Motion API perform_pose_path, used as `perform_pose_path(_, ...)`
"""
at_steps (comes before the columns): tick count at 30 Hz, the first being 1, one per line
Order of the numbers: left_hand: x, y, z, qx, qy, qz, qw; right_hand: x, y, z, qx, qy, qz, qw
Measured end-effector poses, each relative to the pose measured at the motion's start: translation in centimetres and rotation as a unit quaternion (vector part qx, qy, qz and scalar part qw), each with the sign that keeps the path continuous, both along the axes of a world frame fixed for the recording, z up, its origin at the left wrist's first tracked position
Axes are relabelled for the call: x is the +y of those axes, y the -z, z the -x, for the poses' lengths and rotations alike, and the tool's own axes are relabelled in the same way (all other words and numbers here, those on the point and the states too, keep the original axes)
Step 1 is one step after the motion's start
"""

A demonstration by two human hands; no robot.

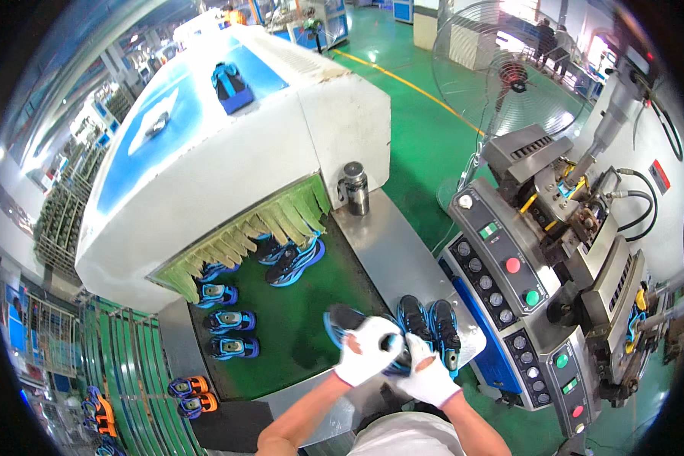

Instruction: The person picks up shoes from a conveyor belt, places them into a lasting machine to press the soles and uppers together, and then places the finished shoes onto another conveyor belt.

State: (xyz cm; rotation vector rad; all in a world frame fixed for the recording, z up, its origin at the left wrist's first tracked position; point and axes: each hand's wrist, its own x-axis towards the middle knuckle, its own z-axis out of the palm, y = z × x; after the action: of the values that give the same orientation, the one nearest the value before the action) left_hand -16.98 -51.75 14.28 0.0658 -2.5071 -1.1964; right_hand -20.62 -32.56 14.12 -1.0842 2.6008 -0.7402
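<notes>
In front of me, a black and blue sports shoe (343, 318) is held over the metal ledge with its toe pointing away to the left. My left hand (367, 354), in a white glove, is closed around its middle. White-gloved too, my right hand (431, 378) grips near the shoe's heel end; the gloves hide much of that part. Just beyond my right hand, a pair of black shoes (444, 325) with blue soles stands side by side on the metal ledge (410, 262).
Several shoes (234, 322) rest on the green conveyor belt (281, 342), some under the fringed curtain (258, 228) of a white machine (228, 175). A steel flask (354, 188) stands beside it. A control-panel machine (509, 258) is at right, a rack (129, 349) at left.
</notes>
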Motion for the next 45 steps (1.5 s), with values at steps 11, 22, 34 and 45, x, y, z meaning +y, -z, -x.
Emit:
perform_pose_path(11,14.2,-13.8,13.3,0.269,0.177,0.038,0.946,18.6,-3.4,5.0,-0.489,0.288,0.48,0.669)
perform_pose_path(22,20.6,-5.4,18.5,0.03,0.039,-0.096,0.994,36.3,-1.4,4.5,-0.384,0.435,0.668,0.466)
perform_pose_path(34,19.0,-4.6,18.4,-0.006,0.056,-0.047,0.997,34.2,-1.4,4.8,-0.428,0.311,0.748,0.401)
perform_pose_path(45,16.6,-1.9,16.5,-0.127,0.016,-0.143,0.981,32.3,-3.6,5.0,-0.403,0.405,0.724,0.387)
